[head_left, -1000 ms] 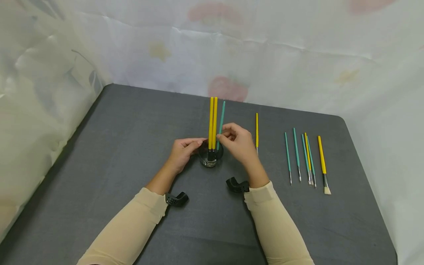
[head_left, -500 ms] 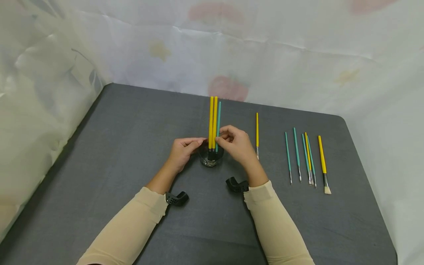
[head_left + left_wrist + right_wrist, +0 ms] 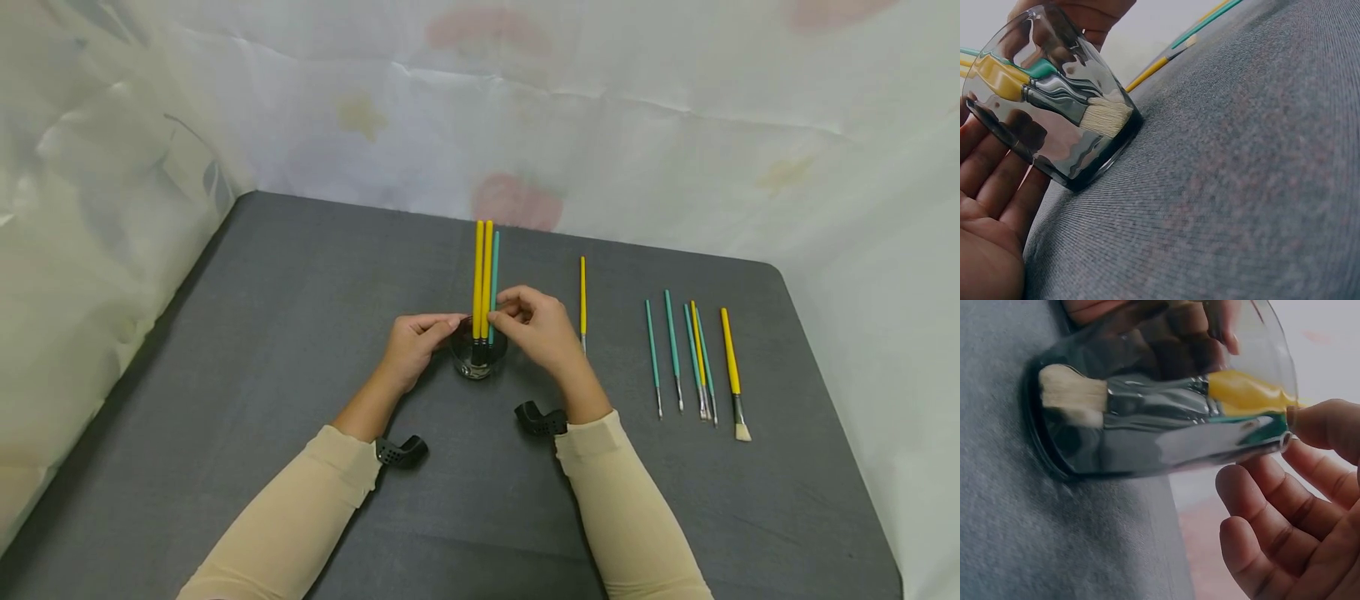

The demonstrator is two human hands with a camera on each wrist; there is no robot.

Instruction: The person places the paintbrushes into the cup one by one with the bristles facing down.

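Observation:
A clear glass (image 3: 477, 360) stands mid-table with two yellow brushes (image 3: 482, 275) upright in it, bristles down (image 3: 1107, 117). A teal brush (image 3: 493, 279) stands beside them in the glass. My left hand (image 3: 417, 340) holds the glass from the left, fingers against its wall (image 3: 988, 169). My right hand (image 3: 537, 327) is on the glass's right and pinches the teal brush's handle just above the rim, with its fingertips (image 3: 1319, 425) at the glass mouth (image 3: 1275, 381). The teal brush's tip is hidden behind the yellow brushes' ferrules.
A thin yellow brush (image 3: 581, 296) lies just right of my right hand. Several teal and yellow brushes (image 3: 693, 358) lie in a row further right. The grey table (image 3: 285, 333) is bounded by draped white cloth (image 3: 112, 208) at the back and left.
The teal brush went from leaning right to standing upright against the yellow brushes and sank lower in the glass. My right hand shifted slightly left; my left hand stayed on the glass.

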